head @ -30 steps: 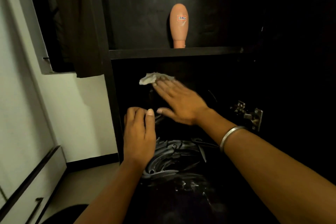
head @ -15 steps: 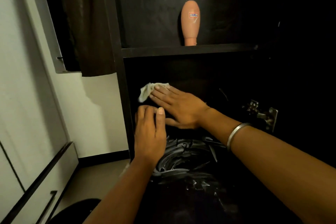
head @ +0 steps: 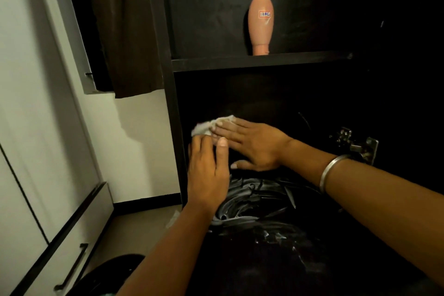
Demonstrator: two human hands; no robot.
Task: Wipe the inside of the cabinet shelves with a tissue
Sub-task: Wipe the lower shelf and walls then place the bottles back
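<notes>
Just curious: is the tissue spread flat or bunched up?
Bunched up: the tissue shows as a crumpled wad under the right hand's flat fingers.

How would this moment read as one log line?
right hand flat on tissue | left hand beside | lower shelf streaked

Dark cabinet, upper black shelf board [head: 300, 59]: one peach-coloured plastic bottle [head: 260, 24] standing inverted on its cap, labelled. Lower black shelf surface [head: 300, 259]: pale smeared dust streaks, crumpled white tissue [head: 206, 126] at left rear.
</notes>
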